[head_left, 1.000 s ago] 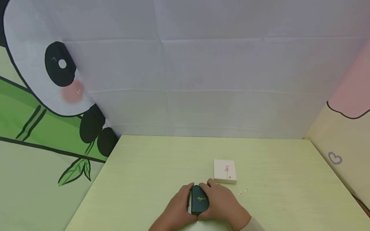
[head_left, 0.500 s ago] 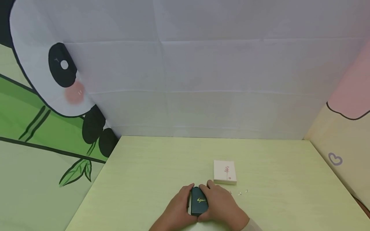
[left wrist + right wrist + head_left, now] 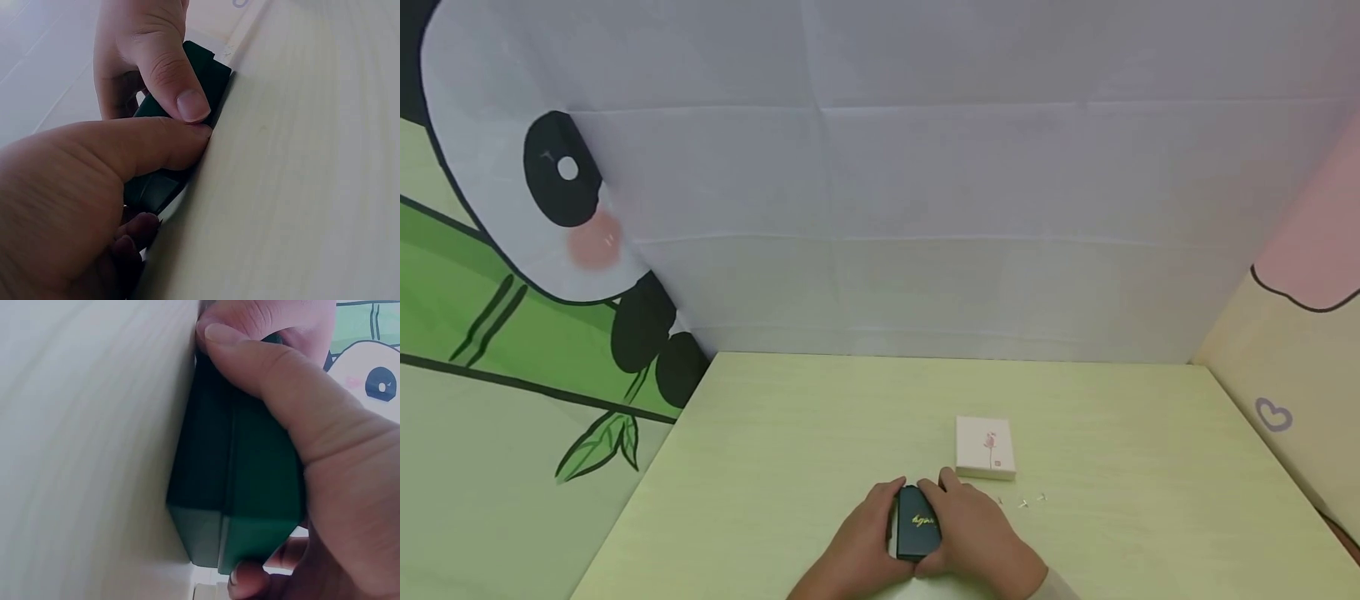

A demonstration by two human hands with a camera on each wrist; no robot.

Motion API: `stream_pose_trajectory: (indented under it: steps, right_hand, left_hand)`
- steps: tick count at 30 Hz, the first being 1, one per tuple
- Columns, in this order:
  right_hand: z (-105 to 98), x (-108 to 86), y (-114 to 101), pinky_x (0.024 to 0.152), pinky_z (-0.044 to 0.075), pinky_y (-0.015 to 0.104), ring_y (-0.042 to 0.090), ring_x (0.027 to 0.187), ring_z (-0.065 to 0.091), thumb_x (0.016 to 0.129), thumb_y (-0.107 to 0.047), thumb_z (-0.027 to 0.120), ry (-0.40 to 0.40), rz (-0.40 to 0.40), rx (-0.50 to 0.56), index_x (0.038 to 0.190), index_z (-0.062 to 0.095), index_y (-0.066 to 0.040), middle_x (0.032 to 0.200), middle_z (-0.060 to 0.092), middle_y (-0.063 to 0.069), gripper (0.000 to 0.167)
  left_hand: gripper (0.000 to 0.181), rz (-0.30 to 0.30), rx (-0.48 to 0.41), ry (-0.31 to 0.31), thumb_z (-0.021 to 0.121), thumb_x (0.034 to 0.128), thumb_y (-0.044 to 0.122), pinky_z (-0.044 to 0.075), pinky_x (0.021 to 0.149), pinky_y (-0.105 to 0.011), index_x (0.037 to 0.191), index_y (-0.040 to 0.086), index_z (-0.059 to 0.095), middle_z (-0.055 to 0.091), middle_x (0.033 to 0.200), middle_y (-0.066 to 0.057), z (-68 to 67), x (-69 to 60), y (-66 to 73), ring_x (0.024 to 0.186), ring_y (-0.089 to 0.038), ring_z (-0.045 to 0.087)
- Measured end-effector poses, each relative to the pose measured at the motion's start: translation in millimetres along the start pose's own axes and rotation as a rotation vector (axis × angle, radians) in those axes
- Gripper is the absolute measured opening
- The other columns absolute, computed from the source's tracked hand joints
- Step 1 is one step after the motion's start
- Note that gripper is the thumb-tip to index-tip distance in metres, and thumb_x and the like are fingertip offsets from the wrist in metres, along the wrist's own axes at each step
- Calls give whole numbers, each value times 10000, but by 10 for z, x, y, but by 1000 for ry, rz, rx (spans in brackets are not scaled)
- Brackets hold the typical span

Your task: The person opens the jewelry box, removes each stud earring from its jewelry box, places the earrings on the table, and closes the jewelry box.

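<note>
A small dark green box [image 3: 917, 523] with gold lettering on its top stands on the table near the front edge, between both hands. My left hand [image 3: 867, 535] grips its left side, thumb along the near face and fingers toward the far end. My right hand [image 3: 976, 527] holds the right side, and the two thumbs meet at the near face. In the right wrist view, a seam runs along the side of the green box [image 3: 265, 481] between lid and base, and the lid looks closed. The box's far side is partly hidden by fingers.
Behind my right hand lies a flat white box [image 3: 985, 448] with a red flower print. Several small shiny metal bits [image 3: 1023, 503] lie to its front right, too small to identify. A white sheet [image 3: 925, 208] hangs behind the pale table [image 3: 760, 450].
Both hands keep their hold on the green box, which has tilted slightly. Another small metal bit now shows beside the right hand. The head view has shifted a little.
</note>
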State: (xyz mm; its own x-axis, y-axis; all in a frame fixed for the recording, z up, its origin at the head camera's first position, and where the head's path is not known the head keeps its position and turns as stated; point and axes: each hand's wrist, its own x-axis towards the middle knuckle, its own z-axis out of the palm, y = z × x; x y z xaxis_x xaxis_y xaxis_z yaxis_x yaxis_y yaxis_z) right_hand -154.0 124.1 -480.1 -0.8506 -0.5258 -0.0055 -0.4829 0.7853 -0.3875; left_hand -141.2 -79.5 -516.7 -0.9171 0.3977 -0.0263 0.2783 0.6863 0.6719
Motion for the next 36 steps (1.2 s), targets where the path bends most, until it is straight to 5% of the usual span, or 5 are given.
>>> stream_pose_trajectory:
  steps: [8,17,36]
  right_hand:
    - [-2,-25,24,670,503,314,123,782,520,597,-622,925,-9,10,-4,1429,584,-92,1078,510,27,1043]
    - [-44,-75,77,774,535,340,103,838,534,626,-553,940,-25,-3,48,1409,577,-138,1087,529,-26,958]
    - [-31,-76,16,711,525,332,108,820,546,619,-539,944,-10,-7,22,1404,572,-126,1073,514,-14,962]
  left_hand:
    - [1036,-23,-11,-12,888,743,508,473,1045,-450,1550,100,383,493,1456,-24,15,20,-3,1285,-198,531]
    - [1002,-15,-29,-10,932,693,360,489,1016,-426,1516,126,409,503,1419,0,24,21,-22,1223,-168,549]
    - [1010,-22,-56,-17,904,709,411,484,1019,-429,1537,125,400,492,1440,5,-8,-9,-25,1238,-169,536]
